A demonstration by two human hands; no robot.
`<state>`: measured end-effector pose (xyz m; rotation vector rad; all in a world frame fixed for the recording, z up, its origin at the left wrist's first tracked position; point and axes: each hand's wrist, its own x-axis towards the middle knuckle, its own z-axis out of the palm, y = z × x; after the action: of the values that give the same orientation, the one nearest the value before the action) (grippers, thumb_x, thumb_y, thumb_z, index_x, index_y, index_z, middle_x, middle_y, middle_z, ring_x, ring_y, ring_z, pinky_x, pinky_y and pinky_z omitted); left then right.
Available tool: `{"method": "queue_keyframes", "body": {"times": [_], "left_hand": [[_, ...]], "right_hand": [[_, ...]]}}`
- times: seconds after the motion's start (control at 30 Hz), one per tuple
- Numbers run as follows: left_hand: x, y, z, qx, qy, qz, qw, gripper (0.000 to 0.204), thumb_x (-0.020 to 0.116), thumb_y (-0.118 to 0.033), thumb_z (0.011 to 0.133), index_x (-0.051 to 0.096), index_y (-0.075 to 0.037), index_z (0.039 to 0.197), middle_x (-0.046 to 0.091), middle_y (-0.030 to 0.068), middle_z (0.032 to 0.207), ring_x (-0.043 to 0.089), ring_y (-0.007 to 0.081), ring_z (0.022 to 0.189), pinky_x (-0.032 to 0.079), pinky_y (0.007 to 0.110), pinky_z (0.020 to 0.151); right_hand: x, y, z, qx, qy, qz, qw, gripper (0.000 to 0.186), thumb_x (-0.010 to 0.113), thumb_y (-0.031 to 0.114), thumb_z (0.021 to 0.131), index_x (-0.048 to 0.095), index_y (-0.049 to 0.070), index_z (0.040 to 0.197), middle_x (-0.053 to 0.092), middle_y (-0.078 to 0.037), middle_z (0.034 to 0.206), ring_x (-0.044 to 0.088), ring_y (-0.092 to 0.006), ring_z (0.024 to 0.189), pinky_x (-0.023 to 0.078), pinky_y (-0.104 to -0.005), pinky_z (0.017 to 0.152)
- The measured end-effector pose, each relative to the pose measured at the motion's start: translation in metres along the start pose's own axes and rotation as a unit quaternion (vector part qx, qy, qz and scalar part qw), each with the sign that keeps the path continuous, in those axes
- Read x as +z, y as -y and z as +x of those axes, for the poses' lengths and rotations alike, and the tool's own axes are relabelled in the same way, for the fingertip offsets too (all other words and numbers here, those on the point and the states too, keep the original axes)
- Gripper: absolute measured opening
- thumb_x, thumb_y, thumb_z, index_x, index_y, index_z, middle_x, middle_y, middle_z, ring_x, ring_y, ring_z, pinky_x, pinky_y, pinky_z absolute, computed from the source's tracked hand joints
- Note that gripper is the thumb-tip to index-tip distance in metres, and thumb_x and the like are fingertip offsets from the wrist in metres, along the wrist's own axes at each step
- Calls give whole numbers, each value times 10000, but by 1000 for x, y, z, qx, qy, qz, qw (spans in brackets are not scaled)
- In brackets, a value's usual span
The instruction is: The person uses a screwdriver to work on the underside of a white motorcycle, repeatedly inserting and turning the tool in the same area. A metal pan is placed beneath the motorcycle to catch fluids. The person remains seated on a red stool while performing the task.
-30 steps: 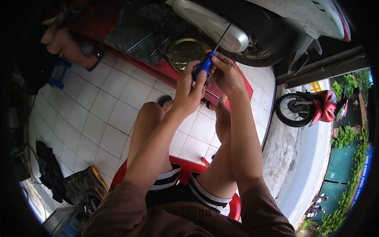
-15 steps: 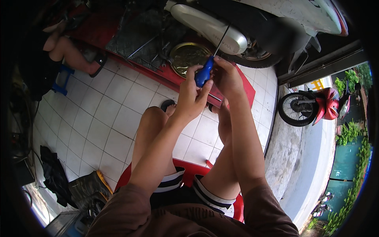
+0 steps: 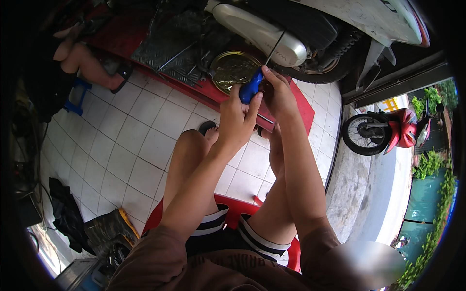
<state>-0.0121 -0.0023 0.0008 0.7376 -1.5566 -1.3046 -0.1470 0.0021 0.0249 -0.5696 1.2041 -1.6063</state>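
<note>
A screwdriver with a blue handle (image 3: 250, 90) and a long thin shaft is up in front of me, tilted with its shaft pointing away and slightly right. My left hand (image 3: 235, 120) is closed round the rear of the handle, the thumb along its right side. Where the shaft meets the handle, my right hand (image 3: 281, 98) has its fingers closed on the screwdriver. The far end of the shaft overlaps the motorbike's pale engine cover (image 3: 257, 32) in view; whether they touch I cannot tell.
Beyond my hands, a round gold-rimmed tray (image 3: 217, 60) lies on a red platform (image 3: 303, 104), beside metal tools (image 3: 179, 56). The motorbike's rear wheel (image 3: 323, 77) is at upper right. Someone sits on a blue stool (image 3: 75, 99) at left. A red motorbike (image 3: 402, 127) stands outside.
Both hands still hold the screwdriver, which has turned slightly in my fingers. The left thumb sits a little higher along the handle.
</note>
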Motion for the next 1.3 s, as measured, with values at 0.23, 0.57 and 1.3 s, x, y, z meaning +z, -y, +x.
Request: {"method": "queue_keyframes", "body": {"times": [0.23, 0.57, 1.3], "left_hand": [[-2, 4, 2, -122, 40, -67, 989, 555, 422, -448, 988, 590, 1, 708, 534, 37, 471, 467, 78, 396, 339, 252, 387], [2, -5, 2, -180, 94, -257, 945, 602, 416, -445, 995, 567, 18, 640, 489, 44, 425, 510, 111, 405, 378, 254, 421], [-23, -12, -9, -288, 452, -367, 760, 354, 653, -361, 832, 573, -33, 728, 583, 85, 562, 561, 167, 430, 400, 258, 425]], "right_hand": [[-16, 12, 13, -77, -26, 58, 995, 457, 514, 267, 925, 404, 79, 1327, 578, -93, 1207, 569, -260, 1089, 450, -321, 846], [-13, 38, 89, -135, 69, 323, 934, 450, 444, 179, 891, 375, 45, 1315, 405, -157, 1388, 413, -383, 1295, 453, -445, 909], [-30, -39, 64, -52, -57, 228, 970, 316, 431, 193, 917, 537, 48, 1177, 572, -105, 1258, 599, -265, 1065, 479, -332, 788]]}}
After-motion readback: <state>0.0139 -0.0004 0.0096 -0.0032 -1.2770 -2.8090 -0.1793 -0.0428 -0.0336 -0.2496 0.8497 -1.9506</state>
